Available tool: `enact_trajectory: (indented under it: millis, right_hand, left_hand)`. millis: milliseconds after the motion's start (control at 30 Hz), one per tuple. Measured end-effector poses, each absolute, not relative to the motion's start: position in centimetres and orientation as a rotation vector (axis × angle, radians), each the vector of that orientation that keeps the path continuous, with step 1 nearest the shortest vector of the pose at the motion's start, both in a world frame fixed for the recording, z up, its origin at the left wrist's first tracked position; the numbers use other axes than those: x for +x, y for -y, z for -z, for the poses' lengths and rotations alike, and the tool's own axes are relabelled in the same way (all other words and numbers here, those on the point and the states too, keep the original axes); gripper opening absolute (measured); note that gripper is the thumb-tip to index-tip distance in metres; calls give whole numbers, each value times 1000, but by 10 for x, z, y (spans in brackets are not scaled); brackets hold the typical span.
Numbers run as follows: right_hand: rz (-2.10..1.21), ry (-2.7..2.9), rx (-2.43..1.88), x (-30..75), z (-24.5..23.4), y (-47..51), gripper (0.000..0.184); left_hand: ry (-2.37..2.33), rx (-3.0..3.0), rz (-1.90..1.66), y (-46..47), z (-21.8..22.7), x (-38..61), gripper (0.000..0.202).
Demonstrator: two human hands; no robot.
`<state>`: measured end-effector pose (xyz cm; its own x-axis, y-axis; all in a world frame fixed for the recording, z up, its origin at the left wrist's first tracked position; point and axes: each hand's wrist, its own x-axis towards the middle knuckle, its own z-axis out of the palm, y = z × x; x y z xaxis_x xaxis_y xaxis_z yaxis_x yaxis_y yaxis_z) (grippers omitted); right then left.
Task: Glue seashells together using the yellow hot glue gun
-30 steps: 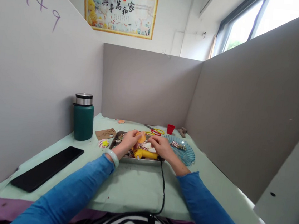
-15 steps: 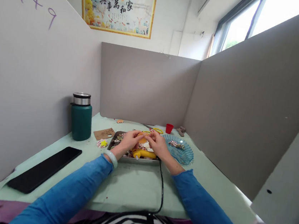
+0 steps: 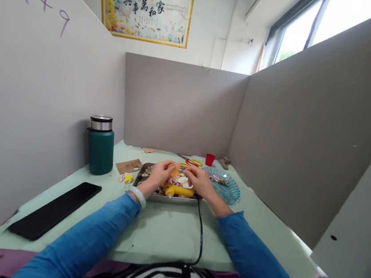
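My left hand (image 3: 160, 173) is closed on a flat orange piece (image 3: 175, 170), held above the metal tray (image 3: 165, 199). A little to the right, my right hand (image 3: 197, 178) is in a pinch, apart from the orange piece; whatever is between its fingertips is too small to make out. Below both hands a yellow glue gun (image 3: 181, 191) lies across the tray, its nozzle to the left and its black cord (image 3: 201, 234) running off the tray toward me. Shells and small stones (image 3: 183, 181) fill the tray around it.
A blue scalloped plate (image 3: 233, 193) with small pieces stands right of the tray. Scissors (image 3: 194, 162) and a red cup (image 3: 210, 159) are behind. On the left are a green bottle (image 3: 100, 149), a black phone (image 3: 57, 209), a brown card (image 3: 128, 166) and a yellow-centred decoration (image 3: 126, 178).
My right hand has moved away from the orange piece, slightly right and down. My left hand stays nearly in place, still holding the piece.
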<state>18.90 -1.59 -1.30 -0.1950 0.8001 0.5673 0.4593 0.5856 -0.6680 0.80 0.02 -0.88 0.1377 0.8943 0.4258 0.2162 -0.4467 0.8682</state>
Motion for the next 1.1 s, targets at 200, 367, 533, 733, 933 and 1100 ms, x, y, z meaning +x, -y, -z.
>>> enact_trajectory:
  millis: [200,367,533,733,933,1100]
  right_hand:
    - [-534,1780,-880,183,13,15,28]
    - [-652,1736,-880,178,13,18,17]
    - [-212,1803,-1076,181,16,17,30]
    - [-69,1818,-1060,181,19,14,36]
    - [13,1795,-1089,181,19,14,36]
    - [43,1812,-1075,180,19,16,37]
  left_hand:
    - [-1025,1785,-1323,-2,10,9,33]
    - [-1000,1783,-1295,1,9,10,34]
    - [-970,1807,-1275,7,5,13,37]
    - [-989,1807,-1254,12,2,13,29]
    - [-901,1828,-1204,14,2,13,30]
    - [-896,1820,-1203,12,3,13,39]
